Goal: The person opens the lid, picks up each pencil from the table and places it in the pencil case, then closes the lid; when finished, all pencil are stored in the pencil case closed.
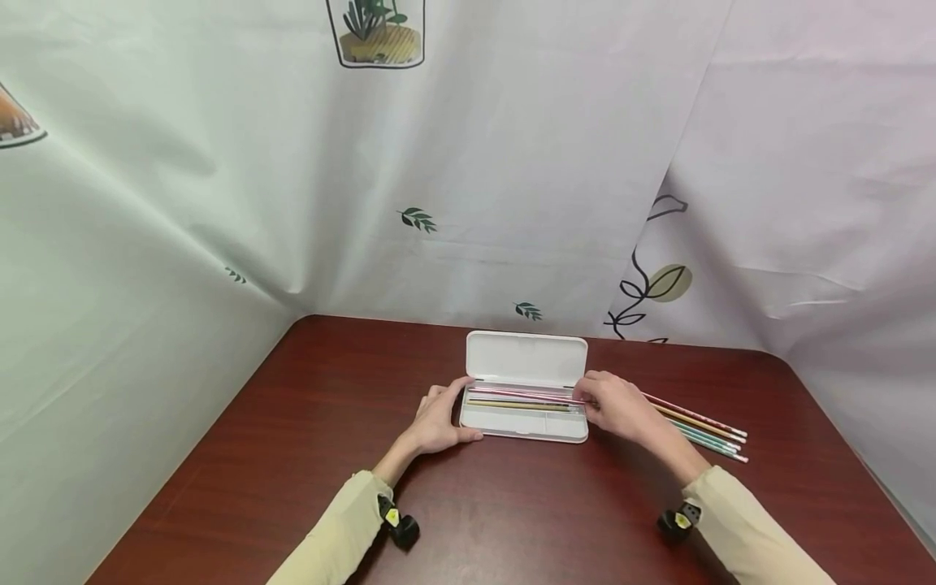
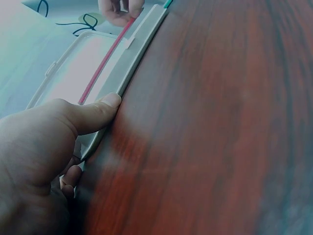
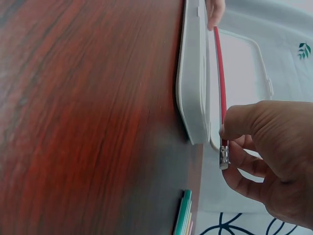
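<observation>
A white pencil case (image 1: 486, 421) lies on the table with its lid (image 1: 526, 357) raised at the back. My left hand (image 1: 436, 421) grips the case's left end, thumb on the front edge and fingers round the side. Between thumb and fingers, my right hand (image 1: 616, 404) pinches a red pencil (image 3: 221, 73) close to its eraser end (image 3: 224, 159). The pencil stretches leftward over the open case, its far end near the left hand. Inside the case, a yellow pencil (image 1: 512, 404) lies lengthwise, with other pencils partly hidden beside it.
Several pencils (image 1: 705, 439), red, yellow and green, lie side by side on the table right of the case, partly behind the right hand. The dark red wooden table (image 1: 512, 512) ends at a white printed cloth (image 1: 512, 162) behind and at the sides.
</observation>
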`<state>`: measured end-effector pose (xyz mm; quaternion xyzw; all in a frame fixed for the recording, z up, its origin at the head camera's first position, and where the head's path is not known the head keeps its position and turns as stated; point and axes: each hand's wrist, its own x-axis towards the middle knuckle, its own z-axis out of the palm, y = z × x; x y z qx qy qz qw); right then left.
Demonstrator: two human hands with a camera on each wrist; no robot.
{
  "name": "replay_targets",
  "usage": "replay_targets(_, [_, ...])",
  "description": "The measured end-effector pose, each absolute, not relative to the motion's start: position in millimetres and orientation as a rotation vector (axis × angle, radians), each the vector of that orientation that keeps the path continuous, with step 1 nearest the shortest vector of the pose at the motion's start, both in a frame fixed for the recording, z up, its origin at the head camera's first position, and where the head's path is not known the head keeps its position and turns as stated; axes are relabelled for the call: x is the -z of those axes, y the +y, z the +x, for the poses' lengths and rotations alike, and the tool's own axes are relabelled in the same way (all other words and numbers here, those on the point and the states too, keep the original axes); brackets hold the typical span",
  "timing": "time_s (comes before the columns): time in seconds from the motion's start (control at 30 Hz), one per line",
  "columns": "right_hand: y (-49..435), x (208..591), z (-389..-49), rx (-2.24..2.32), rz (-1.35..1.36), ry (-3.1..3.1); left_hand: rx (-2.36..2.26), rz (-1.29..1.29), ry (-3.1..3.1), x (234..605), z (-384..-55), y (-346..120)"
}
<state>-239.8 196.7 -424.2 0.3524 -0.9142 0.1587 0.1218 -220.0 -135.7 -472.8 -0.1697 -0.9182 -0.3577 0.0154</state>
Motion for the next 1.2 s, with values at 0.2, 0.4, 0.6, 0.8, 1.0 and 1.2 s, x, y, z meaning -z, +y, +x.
replay_targets(0.2, [188.0,425.7,-243.0,-0.466,1.041,-2.684,1.126,-0.528,-2.850,473.7,-219.9,-135.9])
replay_targets(0.4, [177.1,428.1,-247.2,-0.451,1.068,-2.668,1.111,-0.534,-2.848,473.9,-220.5,-136.1])
replay_targets(0.6, [166.5,429.5,-251.7,-0.440,1.088,-2.649,1.116,-0.536,-2.850,473.8,-220.4,-136.2])
replay_targets(0.8, [159.1,430.5,-253.5,-0.430,1.109,-2.644,1.113,-0.541,-2.856,472.7,-219.6,-135.9])
replay_targets(1.0, [156.3,431.7,-254.0,-0.417,1.093,-2.672,1.123,-0.532,-2.848,472.7,-219.2,-135.5])
replay_targets(1.2, [159.5,432.6,-254.8,-0.424,1.054,-2.687,1.120,-0.542,-2.840,472.0,-219.1,-135.8])
